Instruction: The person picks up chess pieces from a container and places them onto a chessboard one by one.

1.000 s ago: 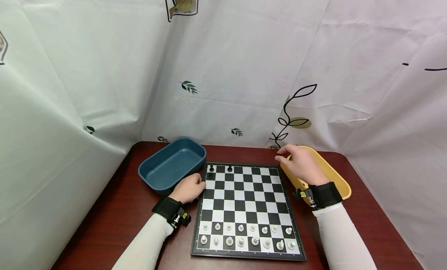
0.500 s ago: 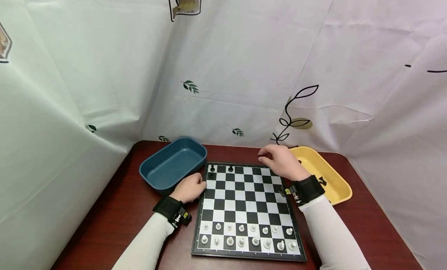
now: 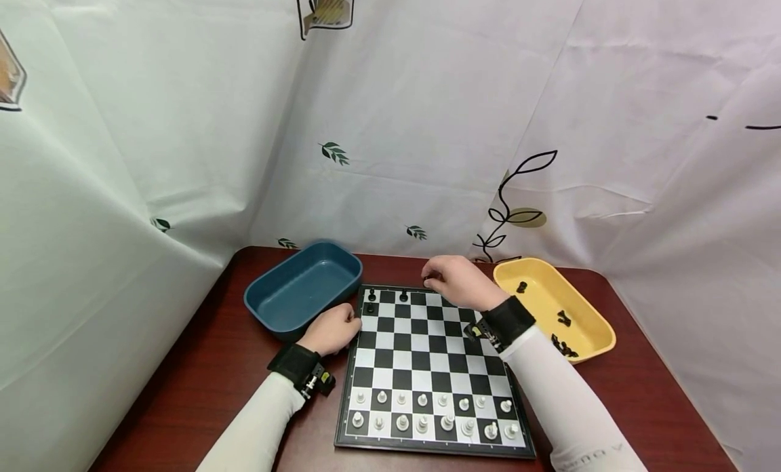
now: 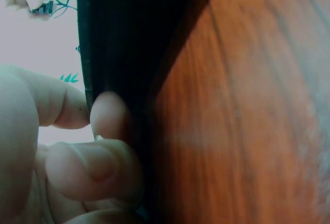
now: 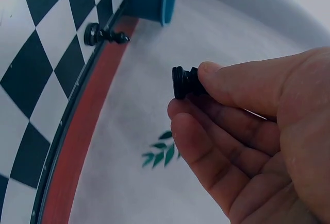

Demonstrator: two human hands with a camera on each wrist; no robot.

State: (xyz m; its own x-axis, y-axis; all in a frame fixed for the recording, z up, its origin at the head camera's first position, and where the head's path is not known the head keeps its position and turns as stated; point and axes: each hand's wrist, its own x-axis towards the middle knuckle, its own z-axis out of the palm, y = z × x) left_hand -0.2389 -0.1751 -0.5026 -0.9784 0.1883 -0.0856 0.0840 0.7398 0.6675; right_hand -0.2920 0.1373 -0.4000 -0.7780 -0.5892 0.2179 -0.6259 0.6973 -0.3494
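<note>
Between its thumb and fingers, my right hand pinches a black chess piece, held above the far edge of the chessboard. Its round base sticks out; the top is hidden by the thumb. My left hand grips the board's left edge, with fingertips on both sides of the rim in the left wrist view. Three black pieces stand in the far left corner area: one in the corner, one just in front and one farther right. White chess pieces fill two rows at the near side.
A yellow tray at the right holds several loose black pieces. At the back left, a deep blue tray stands close to the board's corner. A white printed cloth hangs behind the dark red table.
My right hand has moved left from the yellow tray to over the board's far edge, carrying the black chess piece. My left hand has stayed at the board's left edge.
</note>
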